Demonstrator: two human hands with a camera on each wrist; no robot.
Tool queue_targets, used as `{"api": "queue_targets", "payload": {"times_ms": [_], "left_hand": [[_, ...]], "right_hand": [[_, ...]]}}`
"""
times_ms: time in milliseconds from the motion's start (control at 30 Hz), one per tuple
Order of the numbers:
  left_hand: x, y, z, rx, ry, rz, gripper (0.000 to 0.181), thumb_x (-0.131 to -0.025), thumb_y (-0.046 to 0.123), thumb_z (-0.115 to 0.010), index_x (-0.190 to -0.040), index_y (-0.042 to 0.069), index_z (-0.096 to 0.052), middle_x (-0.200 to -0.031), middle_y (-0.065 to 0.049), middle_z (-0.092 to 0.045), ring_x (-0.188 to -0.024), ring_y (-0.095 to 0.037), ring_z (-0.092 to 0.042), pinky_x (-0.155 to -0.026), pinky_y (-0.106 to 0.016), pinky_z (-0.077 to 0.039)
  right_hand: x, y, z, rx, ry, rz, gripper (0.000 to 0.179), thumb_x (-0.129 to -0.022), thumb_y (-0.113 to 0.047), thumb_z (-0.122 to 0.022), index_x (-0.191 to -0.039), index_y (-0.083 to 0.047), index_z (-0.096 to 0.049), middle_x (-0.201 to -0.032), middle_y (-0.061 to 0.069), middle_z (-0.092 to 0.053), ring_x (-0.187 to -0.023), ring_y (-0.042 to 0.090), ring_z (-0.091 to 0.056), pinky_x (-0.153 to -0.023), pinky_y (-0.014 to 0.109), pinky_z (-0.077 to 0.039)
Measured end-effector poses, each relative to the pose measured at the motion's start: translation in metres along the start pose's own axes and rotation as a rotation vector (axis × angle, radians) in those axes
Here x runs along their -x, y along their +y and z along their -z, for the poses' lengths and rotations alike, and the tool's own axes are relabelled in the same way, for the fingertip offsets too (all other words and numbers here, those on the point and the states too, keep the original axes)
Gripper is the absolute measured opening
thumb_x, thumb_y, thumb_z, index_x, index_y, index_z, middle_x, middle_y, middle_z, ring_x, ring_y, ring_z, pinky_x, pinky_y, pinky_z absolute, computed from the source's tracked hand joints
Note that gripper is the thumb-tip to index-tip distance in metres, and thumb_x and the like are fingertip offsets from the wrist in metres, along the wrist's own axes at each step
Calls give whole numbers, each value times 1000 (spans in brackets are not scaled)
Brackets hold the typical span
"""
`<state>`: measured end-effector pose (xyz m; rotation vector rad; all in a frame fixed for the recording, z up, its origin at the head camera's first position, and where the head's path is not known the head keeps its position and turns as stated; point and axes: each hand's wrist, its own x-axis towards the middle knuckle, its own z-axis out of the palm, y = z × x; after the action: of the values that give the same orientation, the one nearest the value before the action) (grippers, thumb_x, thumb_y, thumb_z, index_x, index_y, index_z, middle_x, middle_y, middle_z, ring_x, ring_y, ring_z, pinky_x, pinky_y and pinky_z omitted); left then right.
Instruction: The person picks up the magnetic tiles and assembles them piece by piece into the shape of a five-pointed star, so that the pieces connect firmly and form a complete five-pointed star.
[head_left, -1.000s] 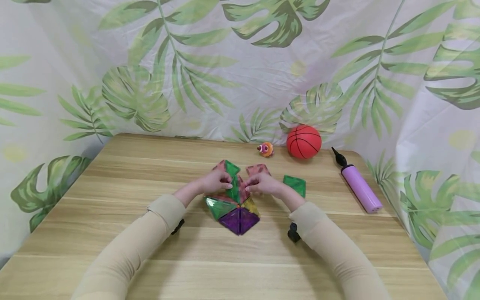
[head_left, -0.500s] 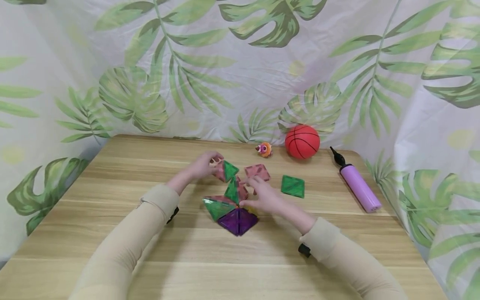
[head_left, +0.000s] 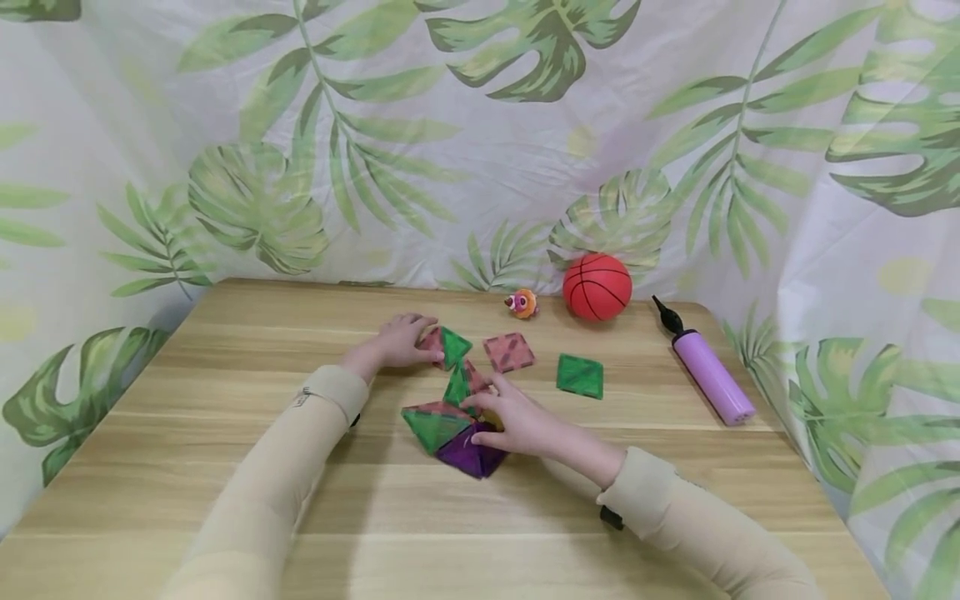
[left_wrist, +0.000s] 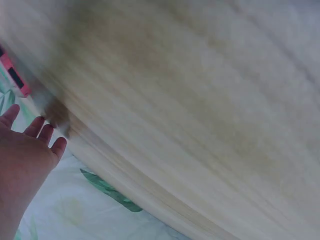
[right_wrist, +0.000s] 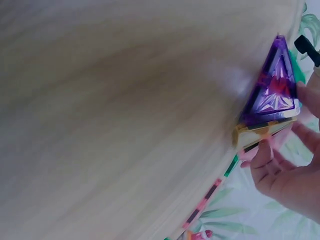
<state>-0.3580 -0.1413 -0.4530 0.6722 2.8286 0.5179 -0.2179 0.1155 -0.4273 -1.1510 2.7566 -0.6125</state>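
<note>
Translucent magnetic tiles lie and stand mid-table in the head view. My right hand [head_left: 521, 419] curves over a cluster of joined tiles and holds it. Its thumb is at the purple tiles [head_left: 460, 454], and its fingers are at the yellow tile [right_wrist: 252, 134]. On the cluster's left side is a green tile [head_left: 433, 432] with pink behind it. A small green-and-pink pair [head_left: 457, 386] rises beyond the fingertips. Farther back, my left hand [head_left: 401, 340] touches the left side of another pink-and-green pair [head_left: 455, 347]. The fingers of that hand look spread in the left wrist view.
A pink square [head_left: 510, 352] and a green square [head_left: 580, 376] lie right of the left hand's tiles. At the back are a small orange-and-pink toy [head_left: 522, 304] and a red basketball [head_left: 597, 287]. A purple hand pump [head_left: 712, 377] lies near the right edge.
My left hand has left the upright green-and-pink tiles and moved back left to the farther pair. My right hand has come nearer and lower, over the yellow and purple tiles.
</note>
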Motion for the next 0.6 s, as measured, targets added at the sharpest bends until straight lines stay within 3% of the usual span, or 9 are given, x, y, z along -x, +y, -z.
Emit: {"api": "queue_targets", "payload": {"times_ms": [233, 367, 600], "left_hand": [[-3, 2, -4, -45, 15, -5, 83, -84, 60, -58, -146, 12, -35, -148, -20, -30, -137, -43, -20, -106, -64, -16], [-3, 1, -4, -44, 17, 4, 80, -82, 58, -62, -144, 13, -39, -148, -20, -30, -136, -43, -20, -106, -64, -16], [-5, -2, -5, 45, 14, 7, 77, -80, 53, -67, -139, 8, -44, -147, -22, -29, -134, -45, -20, -106, -63, -14]], "right_hand": [[11, 15, 3, 0, -13, 120, 43, -87, -28, -68, -128, -19, -58, -134, 10, -44, -120, 23, -47, -97, 40, -44], [16, 22, 7, -7, -33, 132, 52, -87, -28, -69, -134, -17, -52, -137, 6, -47, -127, 23, -44, -102, 40, -40], [19, 33, 15, -51, -59, 131, 56, -86, -22, -70, -137, -13, -48, -137, 4, -51, -128, 20, -44, -105, 38, -38]]}}
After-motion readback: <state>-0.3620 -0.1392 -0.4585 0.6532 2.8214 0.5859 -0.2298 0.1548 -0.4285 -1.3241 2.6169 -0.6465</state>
